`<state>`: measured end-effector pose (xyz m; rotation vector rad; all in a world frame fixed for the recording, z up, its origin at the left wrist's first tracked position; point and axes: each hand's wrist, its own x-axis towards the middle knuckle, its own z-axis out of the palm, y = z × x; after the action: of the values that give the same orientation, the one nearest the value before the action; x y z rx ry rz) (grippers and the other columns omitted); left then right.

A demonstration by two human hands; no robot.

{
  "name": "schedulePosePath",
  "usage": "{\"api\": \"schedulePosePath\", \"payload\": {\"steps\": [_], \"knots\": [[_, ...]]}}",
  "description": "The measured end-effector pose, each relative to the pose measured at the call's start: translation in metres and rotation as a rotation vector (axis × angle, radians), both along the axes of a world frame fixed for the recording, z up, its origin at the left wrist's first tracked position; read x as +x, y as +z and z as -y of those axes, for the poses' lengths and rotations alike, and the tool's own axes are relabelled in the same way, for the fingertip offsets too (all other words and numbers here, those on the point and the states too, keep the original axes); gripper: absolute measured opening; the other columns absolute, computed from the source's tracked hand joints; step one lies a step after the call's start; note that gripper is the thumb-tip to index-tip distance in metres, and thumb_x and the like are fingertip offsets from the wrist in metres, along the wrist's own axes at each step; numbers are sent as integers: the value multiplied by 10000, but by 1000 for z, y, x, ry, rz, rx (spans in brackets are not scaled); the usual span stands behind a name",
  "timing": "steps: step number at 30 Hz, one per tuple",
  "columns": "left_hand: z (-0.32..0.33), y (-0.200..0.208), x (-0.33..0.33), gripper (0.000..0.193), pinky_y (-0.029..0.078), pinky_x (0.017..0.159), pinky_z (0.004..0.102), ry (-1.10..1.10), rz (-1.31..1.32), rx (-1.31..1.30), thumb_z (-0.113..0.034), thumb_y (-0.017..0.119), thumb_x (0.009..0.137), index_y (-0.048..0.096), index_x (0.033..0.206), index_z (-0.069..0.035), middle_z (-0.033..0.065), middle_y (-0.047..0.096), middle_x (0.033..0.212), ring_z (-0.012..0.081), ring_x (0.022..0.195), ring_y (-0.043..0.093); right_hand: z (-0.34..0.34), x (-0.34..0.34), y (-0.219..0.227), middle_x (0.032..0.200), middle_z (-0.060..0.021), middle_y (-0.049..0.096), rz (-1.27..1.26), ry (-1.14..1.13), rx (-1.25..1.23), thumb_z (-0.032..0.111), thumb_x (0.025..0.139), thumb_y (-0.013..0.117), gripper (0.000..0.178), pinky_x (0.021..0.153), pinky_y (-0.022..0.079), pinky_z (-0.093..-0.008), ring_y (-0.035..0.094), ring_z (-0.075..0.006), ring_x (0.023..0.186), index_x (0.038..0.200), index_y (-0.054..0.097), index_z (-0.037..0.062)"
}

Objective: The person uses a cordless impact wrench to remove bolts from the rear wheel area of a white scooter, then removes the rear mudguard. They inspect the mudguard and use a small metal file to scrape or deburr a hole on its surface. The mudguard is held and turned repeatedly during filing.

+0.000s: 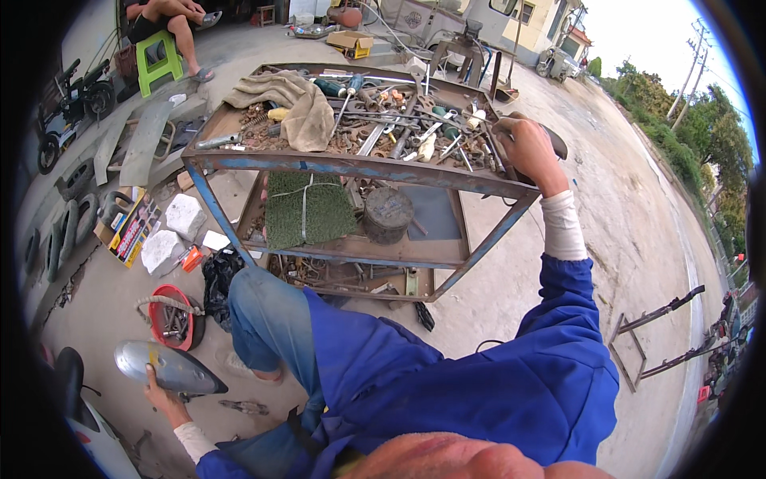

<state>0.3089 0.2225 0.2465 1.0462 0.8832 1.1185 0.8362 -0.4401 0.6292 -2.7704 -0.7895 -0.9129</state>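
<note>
At near left, the left hand [165, 402] grips a silver shell [177, 370] one-handed — a weak pinch could drop it to the ground [92, 319] — while the right hand [531, 152], grip unclear, sits at the bench [383, 169]'s right end.

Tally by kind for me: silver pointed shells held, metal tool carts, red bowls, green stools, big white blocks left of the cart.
Silver shell, left hand: 1
Tool cart: 1
Red bowl: 1
Green stool: 1
White blocks: 2
Total: 6
</note>
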Motion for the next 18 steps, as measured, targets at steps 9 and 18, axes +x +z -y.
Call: {"api": "schedulePosePath", "payload": {"steps": [9,18], "knots": [[15,12,-8,502,573,854,422,54,-73,17,-347,769,964,676,1158,106,179,700,1075,260,899,692,-38,64,7,1040,-264,738,-309,94,-260,282,899,752,386,912,539,-456,706,-408,992,1171,746,8],[27,25,-14,525,578,837,441,74,-104,10,-341,763,968,656,1195,120,181,692,1095,265,915,690,-47,59,15,868,-154,747,-501,332,103,177,939,727,274,793,533,-358,649,-203,771,1115,745,-31]]}}
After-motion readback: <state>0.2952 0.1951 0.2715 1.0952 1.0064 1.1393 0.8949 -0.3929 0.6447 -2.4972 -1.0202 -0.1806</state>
